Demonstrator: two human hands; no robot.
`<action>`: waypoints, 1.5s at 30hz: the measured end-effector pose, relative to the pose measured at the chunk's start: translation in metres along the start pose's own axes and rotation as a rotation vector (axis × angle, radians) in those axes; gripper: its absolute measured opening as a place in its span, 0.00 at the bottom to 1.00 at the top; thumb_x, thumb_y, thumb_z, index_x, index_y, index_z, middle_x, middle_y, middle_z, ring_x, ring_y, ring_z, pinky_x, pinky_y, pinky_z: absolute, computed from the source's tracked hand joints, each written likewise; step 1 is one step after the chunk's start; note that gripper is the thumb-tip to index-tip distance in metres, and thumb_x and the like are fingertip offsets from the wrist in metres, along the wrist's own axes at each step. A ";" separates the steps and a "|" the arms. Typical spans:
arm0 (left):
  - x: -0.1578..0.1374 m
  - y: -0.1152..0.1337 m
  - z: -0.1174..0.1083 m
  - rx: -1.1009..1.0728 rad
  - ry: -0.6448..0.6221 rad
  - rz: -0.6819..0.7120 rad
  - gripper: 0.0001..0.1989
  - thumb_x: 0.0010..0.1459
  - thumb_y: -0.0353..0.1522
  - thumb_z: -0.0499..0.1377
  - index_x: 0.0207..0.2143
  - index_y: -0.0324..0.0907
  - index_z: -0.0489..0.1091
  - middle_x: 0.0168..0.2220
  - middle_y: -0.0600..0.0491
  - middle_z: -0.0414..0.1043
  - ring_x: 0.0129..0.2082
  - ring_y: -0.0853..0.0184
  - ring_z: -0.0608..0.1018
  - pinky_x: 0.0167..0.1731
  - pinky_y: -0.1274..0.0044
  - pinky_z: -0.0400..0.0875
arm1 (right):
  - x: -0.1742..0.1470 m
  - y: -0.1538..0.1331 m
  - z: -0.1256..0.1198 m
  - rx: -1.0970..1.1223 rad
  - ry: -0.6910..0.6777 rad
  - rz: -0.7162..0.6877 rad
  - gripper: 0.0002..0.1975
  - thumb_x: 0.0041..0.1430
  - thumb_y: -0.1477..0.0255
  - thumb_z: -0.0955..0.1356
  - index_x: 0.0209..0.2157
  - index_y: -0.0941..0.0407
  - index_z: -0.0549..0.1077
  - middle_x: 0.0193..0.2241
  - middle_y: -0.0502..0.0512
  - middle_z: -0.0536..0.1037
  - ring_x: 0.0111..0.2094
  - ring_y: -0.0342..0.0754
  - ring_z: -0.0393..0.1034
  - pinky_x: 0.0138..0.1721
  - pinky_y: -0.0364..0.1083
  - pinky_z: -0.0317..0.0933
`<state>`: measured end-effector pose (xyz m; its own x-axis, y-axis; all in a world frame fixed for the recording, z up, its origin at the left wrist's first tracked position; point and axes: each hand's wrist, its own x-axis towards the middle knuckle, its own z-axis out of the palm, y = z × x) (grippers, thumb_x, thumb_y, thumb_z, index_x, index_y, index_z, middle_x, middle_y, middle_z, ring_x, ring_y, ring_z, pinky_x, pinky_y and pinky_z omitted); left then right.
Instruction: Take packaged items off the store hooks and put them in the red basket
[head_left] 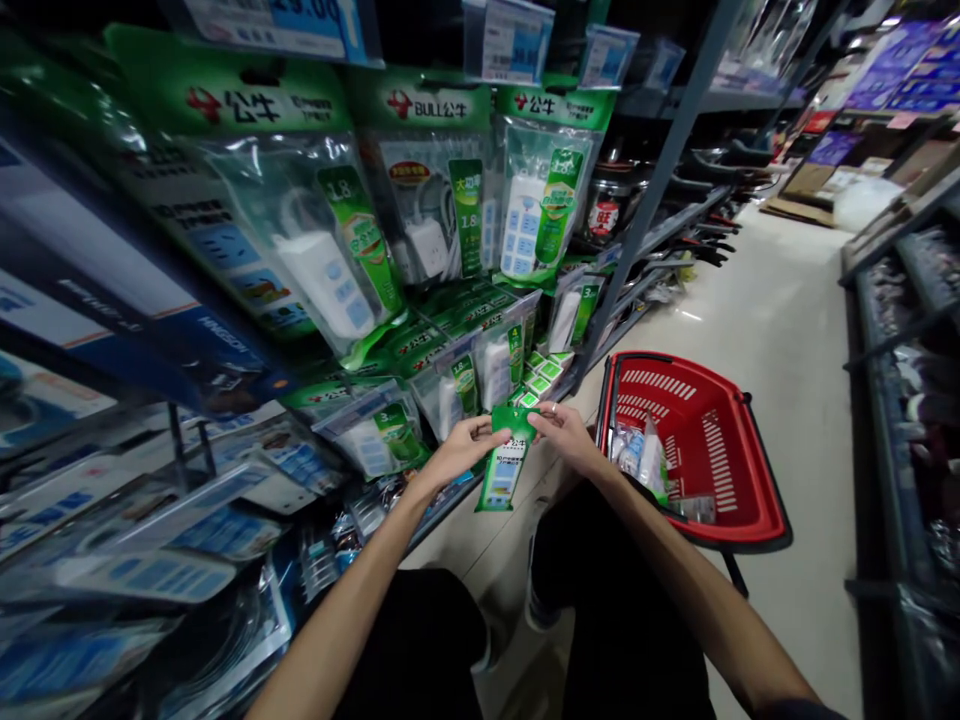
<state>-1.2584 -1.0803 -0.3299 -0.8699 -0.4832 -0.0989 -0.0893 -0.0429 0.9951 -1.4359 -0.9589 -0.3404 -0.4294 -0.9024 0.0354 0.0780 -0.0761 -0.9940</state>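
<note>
Between my two hands hangs a narrow green power strip package (504, 465), its printed side facing me. My left hand (469, 445) pinches the upper left edge with thumb and fingers. At the top right edge, my right hand (564, 432) grips the same package, a ring on one finger. What lies inside the package cannot be made out from this side. Just beyond my hands, more bagged power strips (495, 370) hang on the lower row, and small green-and-white boxes (541, 378) are stacked beside them.
A red shopping basket (724, 400) with a few bagged goods (645, 455) stands on the floor to my right. Larger power strip packages (326, 270) hang at upper left under price tags (510, 45). A dark shelf post (660, 150) rises ahead, and shelving (892, 380) lines the aisle's right side.
</note>
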 end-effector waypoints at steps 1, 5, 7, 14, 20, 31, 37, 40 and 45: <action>0.000 0.000 0.001 0.000 0.016 0.014 0.21 0.51 0.45 0.70 0.40 0.38 0.78 0.35 0.49 0.79 0.34 0.64 0.78 0.36 0.77 0.70 | -0.001 0.000 0.001 0.007 -0.003 -0.005 0.23 0.48 0.53 0.77 0.35 0.57 0.75 0.28 0.49 0.75 0.26 0.43 0.70 0.30 0.44 0.69; 0.001 -0.003 0.003 0.075 0.083 0.019 0.19 0.52 0.45 0.69 0.36 0.37 0.79 0.32 0.51 0.79 0.31 0.65 0.76 0.32 0.78 0.68 | -0.002 0.003 0.002 -0.035 0.042 -0.044 0.21 0.49 0.54 0.76 0.34 0.57 0.75 0.29 0.49 0.75 0.27 0.43 0.69 0.29 0.43 0.68; 0.001 -0.004 0.004 0.091 0.096 0.018 0.19 0.53 0.45 0.68 0.36 0.37 0.79 0.33 0.50 0.79 0.32 0.65 0.76 0.32 0.78 0.68 | -0.002 0.006 0.001 -0.062 0.062 -0.046 0.20 0.50 0.55 0.76 0.35 0.57 0.76 0.29 0.49 0.75 0.27 0.43 0.69 0.28 0.43 0.68; -0.005 -0.004 0.011 0.052 0.191 -0.096 0.18 0.49 0.45 0.70 0.29 0.39 0.77 0.25 0.53 0.76 0.26 0.66 0.75 0.26 0.78 0.67 | -0.002 0.011 0.002 -0.097 0.066 -0.075 0.18 0.53 0.56 0.75 0.36 0.56 0.76 0.29 0.51 0.76 0.32 0.47 0.72 0.30 0.43 0.67; 0.000 -0.012 0.012 0.022 0.223 -0.191 0.20 0.44 0.46 0.73 0.26 0.38 0.75 0.24 0.53 0.75 0.23 0.69 0.74 0.25 0.79 0.69 | -0.001 0.009 -0.003 -0.062 0.056 -0.069 0.17 0.56 0.56 0.72 0.38 0.55 0.76 0.33 0.52 0.76 0.34 0.46 0.72 0.28 0.42 0.68; 0.027 -0.010 0.048 -0.123 0.121 -0.219 0.23 0.43 0.47 0.73 0.30 0.38 0.74 0.25 0.54 0.74 0.25 0.69 0.76 0.34 0.71 0.78 | -0.009 0.012 -0.033 0.004 0.236 -0.033 0.20 0.53 0.54 0.73 0.37 0.56 0.74 0.31 0.52 0.77 0.30 0.47 0.72 0.25 0.43 0.66; 0.016 -0.018 0.044 -0.165 0.098 -0.161 0.26 0.41 0.49 0.73 0.30 0.35 0.74 0.26 0.52 0.73 0.25 0.68 0.76 0.30 0.72 0.75 | -0.003 0.017 -0.029 -0.086 0.138 -0.027 0.25 0.46 0.51 0.77 0.35 0.56 0.74 0.32 0.54 0.79 0.35 0.49 0.74 0.38 0.46 0.69; 0.007 -0.018 0.036 -0.185 0.082 -0.124 0.27 0.41 0.50 0.73 0.31 0.35 0.74 0.27 0.53 0.73 0.25 0.70 0.74 0.29 0.74 0.73 | 0.001 0.019 -0.025 -0.119 0.032 -0.020 0.25 0.46 0.49 0.77 0.34 0.56 0.74 0.33 0.54 0.80 0.36 0.49 0.75 0.41 0.47 0.70; -0.005 -0.015 0.026 -0.140 0.086 -0.100 0.28 0.42 0.54 0.70 0.26 0.36 0.72 0.24 0.55 0.69 0.26 0.69 0.73 0.30 0.75 0.72 | 0.003 0.023 -0.019 -0.177 0.030 0.003 0.27 0.43 0.50 0.78 0.36 0.56 0.75 0.32 0.54 0.80 0.34 0.48 0.76 0.38 0.45 0.71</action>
<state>-1.2652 -1.0547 -0.3445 -0.8148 -0.5433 -0.2021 -0.0995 -0.2123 0.9721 -1.4525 -0.9551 -0.3655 -0.4562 -0.8893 0.0316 -0.0791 0.0051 -0.9969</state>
